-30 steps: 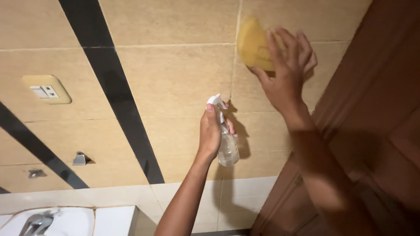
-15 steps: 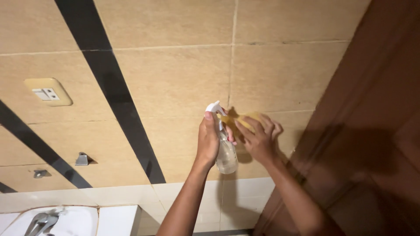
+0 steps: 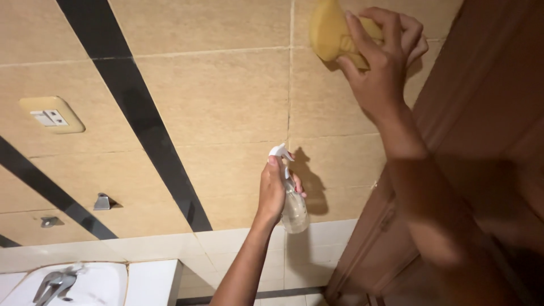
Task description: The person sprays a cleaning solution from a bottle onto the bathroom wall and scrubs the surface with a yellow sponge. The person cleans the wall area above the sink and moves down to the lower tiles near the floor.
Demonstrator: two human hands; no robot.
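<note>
My right hand (image 3: pixel 382 62) grips a yellow sponge (image 3: pixel 334 34) and presses it against the beige wall tile (image 3: pixel 226 96) near the top of the view. Lower down, my left hand (image 3: pixel 273 190) is wrapped around a small clear spray bottle (image 3: pixel 293 209) with a white trigger head (image 3: pixel 279 152), its nozzle facing the wall. The bottle throws a shadow on the tile just to its right. Both forearms reach up from the bottom of the frame.
A brown wooden door (image 3: pixel 481 141) stands right of the tiled wall. Black diagonal stripes (image 3: pixel 136 119) cross the tiles. A wall socket (image 3: pixel 51 116) and metal brackets (image 3: pixel 103 202) sit on the left. A white basin with a metal tap (image 3: pixel 54 283) is at bottom left.
My right hand has carried the sponge from beside the spray bottle up the wall to the upper tile. The left hand and bottle have stayed in about the same place.
</note>
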